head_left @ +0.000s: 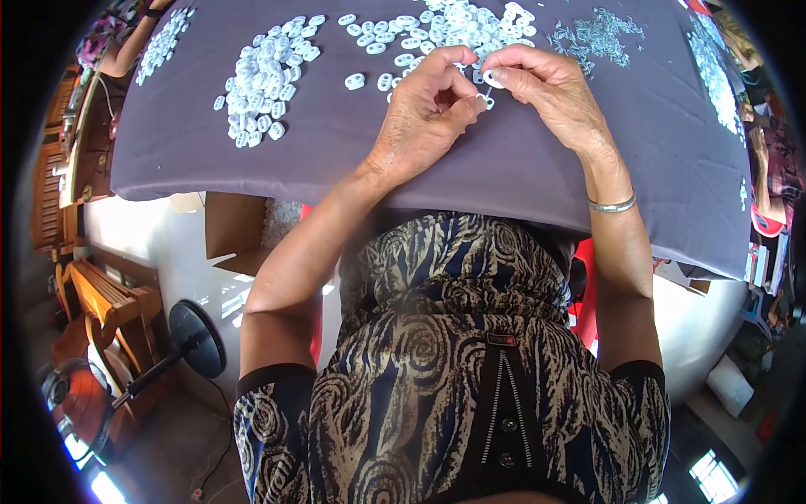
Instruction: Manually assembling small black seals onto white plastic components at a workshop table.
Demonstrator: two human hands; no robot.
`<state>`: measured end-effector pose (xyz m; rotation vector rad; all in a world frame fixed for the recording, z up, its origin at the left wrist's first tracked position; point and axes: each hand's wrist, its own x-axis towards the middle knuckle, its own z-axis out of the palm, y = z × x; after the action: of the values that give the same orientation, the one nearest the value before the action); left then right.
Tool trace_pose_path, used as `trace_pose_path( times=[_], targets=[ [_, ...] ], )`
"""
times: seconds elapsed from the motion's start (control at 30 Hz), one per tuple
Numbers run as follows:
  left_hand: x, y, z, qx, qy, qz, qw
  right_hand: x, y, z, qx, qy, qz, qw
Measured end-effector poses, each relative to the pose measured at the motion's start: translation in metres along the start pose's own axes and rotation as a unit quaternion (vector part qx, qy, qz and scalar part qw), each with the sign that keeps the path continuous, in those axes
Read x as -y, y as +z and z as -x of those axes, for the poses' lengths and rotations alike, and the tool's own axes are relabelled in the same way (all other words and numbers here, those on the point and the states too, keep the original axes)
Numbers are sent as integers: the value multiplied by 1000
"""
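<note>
My left hand [424,118] pinches a small white plastic piece [485,102] between thumb and finger. Just above it, my right hand [550,88] grips a round white plastic piece [494,78] at its fingertips. A thin shaft seems to run between the two pieces, too small to make out well. Both hands are raised over the table's near side. Beyond them lies a heap of small white oval pieces with holes [470,25]. Off to the left is another heap of similar white pieces [264,80]. Past my right hand, thin silvery metal bits [598,38] lie scattered.
A dark grey cloth covers the table [319,168]. More white pieces [164,42] lie at its far left, and a pale pile [714,76] at its right edge. Other people's arms [126,50] show at both sides. Below stand a cardboard box [235,227] and a fan [75,403].
</note>
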<state>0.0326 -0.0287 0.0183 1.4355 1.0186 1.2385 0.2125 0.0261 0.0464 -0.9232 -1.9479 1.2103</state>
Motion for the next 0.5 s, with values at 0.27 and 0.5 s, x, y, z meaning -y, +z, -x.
trace_pose_path(
  times=[0.27,0.5],
  targets=[
    [-2,0,1,0,-7,-10,1000,0,0,0,8,-8,13,1000],
    [-1,0,1,1,0,-13,1000,-3,1,0,4,-27,33,999]
  ],
)
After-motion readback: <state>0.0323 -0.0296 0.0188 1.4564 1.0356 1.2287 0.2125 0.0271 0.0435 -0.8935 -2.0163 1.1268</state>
